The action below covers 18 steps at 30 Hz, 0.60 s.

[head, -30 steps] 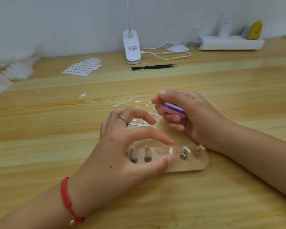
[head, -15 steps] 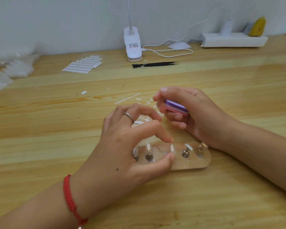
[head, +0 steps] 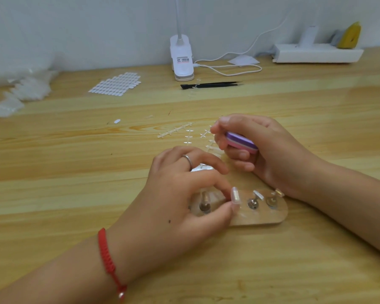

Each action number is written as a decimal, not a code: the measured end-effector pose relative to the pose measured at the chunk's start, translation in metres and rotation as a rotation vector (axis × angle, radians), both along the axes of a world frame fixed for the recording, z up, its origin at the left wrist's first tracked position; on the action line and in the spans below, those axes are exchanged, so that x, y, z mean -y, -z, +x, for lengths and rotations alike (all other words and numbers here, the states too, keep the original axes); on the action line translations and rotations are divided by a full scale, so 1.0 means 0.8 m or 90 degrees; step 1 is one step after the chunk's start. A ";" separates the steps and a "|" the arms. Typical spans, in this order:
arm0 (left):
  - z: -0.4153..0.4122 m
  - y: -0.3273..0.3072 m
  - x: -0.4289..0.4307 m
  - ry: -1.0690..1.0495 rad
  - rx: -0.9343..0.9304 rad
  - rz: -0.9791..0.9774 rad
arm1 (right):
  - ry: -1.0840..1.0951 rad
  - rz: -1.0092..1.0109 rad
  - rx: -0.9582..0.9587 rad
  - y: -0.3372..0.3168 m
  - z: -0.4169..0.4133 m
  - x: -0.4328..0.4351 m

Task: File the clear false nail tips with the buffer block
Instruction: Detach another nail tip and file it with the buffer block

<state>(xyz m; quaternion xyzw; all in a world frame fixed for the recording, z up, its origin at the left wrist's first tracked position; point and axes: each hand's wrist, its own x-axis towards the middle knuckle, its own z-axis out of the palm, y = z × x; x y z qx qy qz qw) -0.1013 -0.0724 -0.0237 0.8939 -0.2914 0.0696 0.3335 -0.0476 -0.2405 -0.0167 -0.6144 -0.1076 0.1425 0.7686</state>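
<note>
A clear acrylic stand (head: pixel 266 218) lies on the wooden table and carries several small metal posts, some topped with clear false nail tips. My left hand (head: pixel 173 200) pinches one clear nail tip (head: pixel 235 195) between thumb and index finger at the middle of the stand. Two more tips (head: pixel 258 194) sit tilted on posts to the right. My right hand (head: pixel 261 150) rests just behind the stand and grips a purple and pink buffer block (head: pixel 241 141), held away from the tips.
Empty clear plastic sprues (head: pixel 176 130) lie scattered behind my hands. Farther back are black tweezers (head: pixel 211 85), a sheet of adhesive tabs (head: pixel 115 84), a white clip lamp base (head: pixel 182 62) with its cable, a white power strip (head: pixel 316 54) and clear bags (head: pixel 20 91) at left.
My left thumb and index finger have closed on the middle nail tip, which now stands more upright. The right hand with the buffer block has stayed put.
</note>
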 end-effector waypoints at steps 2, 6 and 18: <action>0.000 0.000 0.000 -0.007 -0.001 -0.007 | 0.000 0.001 0.001 0.001 0.000 0.000; 0.000 -0.001 0.001 -0.016 0.006 -0.002 | 0.000 0.002 0.002 0.001 0.000 0.001; -0.001 -0.004 -0.002 0.006 0.007 0.029 | 0.052 0.085 -0.044 -0.005 0.000 0.005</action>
